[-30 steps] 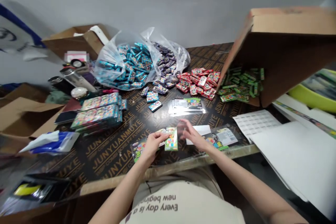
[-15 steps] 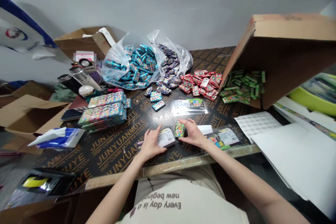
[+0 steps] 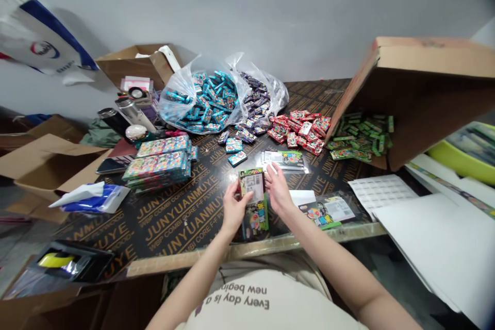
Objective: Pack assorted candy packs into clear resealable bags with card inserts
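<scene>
Red boxes (image 3: 297, 130) are lying at one o'clock from the black-and-green packet (image 3: 257, 219) left fingers (image 3: 246, 198) are pinching, right fingers (image 3: 275, 179) showing unclear grip.

I was in what looked like a small packing workshop: my bench (image 3: 170, 221) was a dark board stamped all over with plywood lettering, its front edge (image 3: 174, 262) taped. Loose heaps of little red boxes (image 3: 297, 129) and green boxes (image 3: 358, 136), bundled stacks (image 3: 158, 160), bulging clear bags (image 3: 180, 80) and open cartons (image 3: 42, 157) crowded it and its surroundings, before a plain grey wall (image 3: 294, 15).
</scene>
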`<state>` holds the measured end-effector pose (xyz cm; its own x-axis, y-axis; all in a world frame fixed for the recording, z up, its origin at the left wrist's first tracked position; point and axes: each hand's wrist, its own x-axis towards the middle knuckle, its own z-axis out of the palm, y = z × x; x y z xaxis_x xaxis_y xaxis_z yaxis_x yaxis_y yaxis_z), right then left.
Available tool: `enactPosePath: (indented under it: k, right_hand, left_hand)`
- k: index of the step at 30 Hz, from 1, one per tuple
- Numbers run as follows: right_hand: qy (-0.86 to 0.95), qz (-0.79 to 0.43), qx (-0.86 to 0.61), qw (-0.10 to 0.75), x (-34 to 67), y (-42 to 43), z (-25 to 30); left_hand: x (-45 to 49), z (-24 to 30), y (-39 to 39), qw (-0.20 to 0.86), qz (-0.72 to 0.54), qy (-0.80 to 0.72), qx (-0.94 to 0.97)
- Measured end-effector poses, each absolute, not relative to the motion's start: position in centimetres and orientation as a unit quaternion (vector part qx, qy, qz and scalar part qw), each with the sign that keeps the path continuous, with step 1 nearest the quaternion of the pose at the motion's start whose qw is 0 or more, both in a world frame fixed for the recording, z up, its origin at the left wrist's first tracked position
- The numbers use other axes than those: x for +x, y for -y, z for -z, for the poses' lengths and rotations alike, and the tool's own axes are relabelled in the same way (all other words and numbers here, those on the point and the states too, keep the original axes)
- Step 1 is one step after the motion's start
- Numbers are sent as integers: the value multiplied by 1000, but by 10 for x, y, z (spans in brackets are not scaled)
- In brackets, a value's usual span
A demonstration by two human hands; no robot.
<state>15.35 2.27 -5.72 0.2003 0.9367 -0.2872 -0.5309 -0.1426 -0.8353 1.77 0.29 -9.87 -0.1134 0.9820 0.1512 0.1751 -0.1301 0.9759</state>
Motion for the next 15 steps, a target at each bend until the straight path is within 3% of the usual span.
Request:
enactPosePath:
  k: [7, 15]
  right_hand:
    - [177, -562, -500, 635, 139, -28, 58]
    - [197, -683, -417, 566, 155, -18, 51]
  left_hand:
    - [50, 91, 8, 533, -618, -492, 303]
    - [25, 61, -9, 644, -540, -487, 237]
